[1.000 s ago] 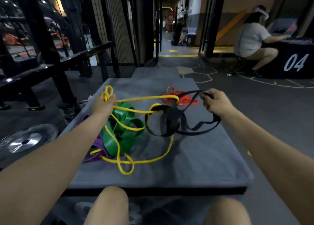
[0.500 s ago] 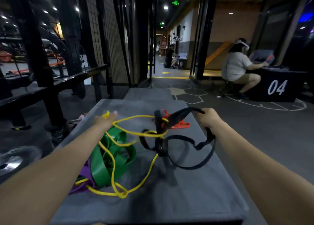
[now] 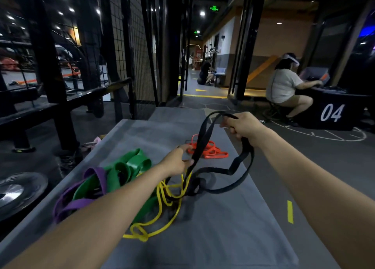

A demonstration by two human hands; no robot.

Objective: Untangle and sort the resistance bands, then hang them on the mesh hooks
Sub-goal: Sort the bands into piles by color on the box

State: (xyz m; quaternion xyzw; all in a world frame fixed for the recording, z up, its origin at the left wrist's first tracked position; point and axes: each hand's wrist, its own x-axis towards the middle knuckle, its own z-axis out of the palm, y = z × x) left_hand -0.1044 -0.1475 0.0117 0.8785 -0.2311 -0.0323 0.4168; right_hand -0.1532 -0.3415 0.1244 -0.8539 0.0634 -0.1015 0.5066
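Lifting black band (image 3: 205, 135) higher than a second ago: right hand (image 3: 243, 125) grasping its top loop, left hand (image 3: 178, 163) now off yellow band (image 3: 162, 224), pinching black. Lower end still snagged mid-surface (image 3: 233, 238); not yet free.

Five bands: black (image 3: 233, 168), yellow (image 3: 160, 195), green (image 3: 129, 167), purple (image 3: 101, 177), orange (image 3: 211, 152).

The mat (image 3: 223, 218) is plain grey; on it lie a green band (image 3: 132, 165), a purple band (image 3: 97, 175), a yellow band (image 3: 162, 226) and an orange-red band (image 3: 211, 152); the lifted band (image 3: 205, 134) is black; the box (image 3: 332, 114) is black with white "04"
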